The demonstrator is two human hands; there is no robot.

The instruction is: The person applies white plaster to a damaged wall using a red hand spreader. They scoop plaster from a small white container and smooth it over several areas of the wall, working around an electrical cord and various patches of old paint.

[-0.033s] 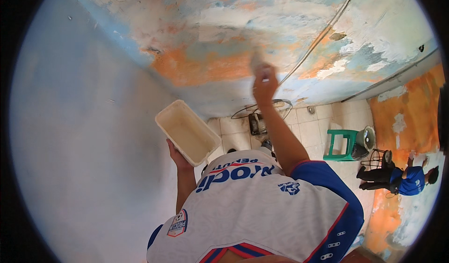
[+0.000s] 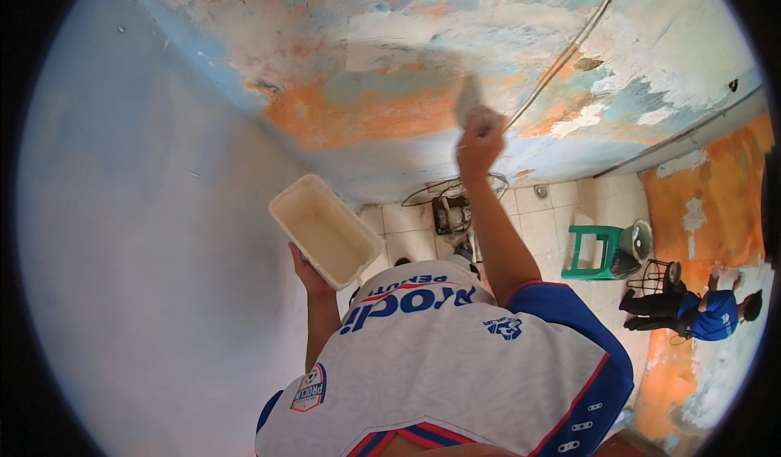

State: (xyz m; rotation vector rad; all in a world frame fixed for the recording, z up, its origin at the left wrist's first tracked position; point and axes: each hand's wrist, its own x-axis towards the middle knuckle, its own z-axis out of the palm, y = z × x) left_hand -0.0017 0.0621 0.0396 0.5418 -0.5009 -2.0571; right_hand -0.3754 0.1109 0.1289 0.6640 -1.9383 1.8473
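My left hand [image 2: 309, 274] grips the side of a cream rectangular plastic tub [image 2: 372, 254], tilted so its inside shows pale residue. My right hand [image 2: 480, 148] is raised in front of the wall, fingers closed round a putty knife [image 2: 468, 99]. Its grey blade points up toward the wall and is smeared by motion; whether it touches cannot be made out. The wall [image 2: 350, 119] ahead carries patches of orange, pale blue and white filler. The knife's handle is mostly hidden in my fist.
A thin pipe [image 2: 561, 63] runs slantwise along the wall. On the tiled floor sit a dark machine with a cable [image 2: 447, 215], a green plastic stool [image 2: 576, 252] and a bucket [image 2: 637, 241]. At far right a person in blue [image 2: 716, 316] faces another patchy wall.
My right hand and the putty knife have shifted a little to the right and slightly down. The tub in my left hand stays nearly still.
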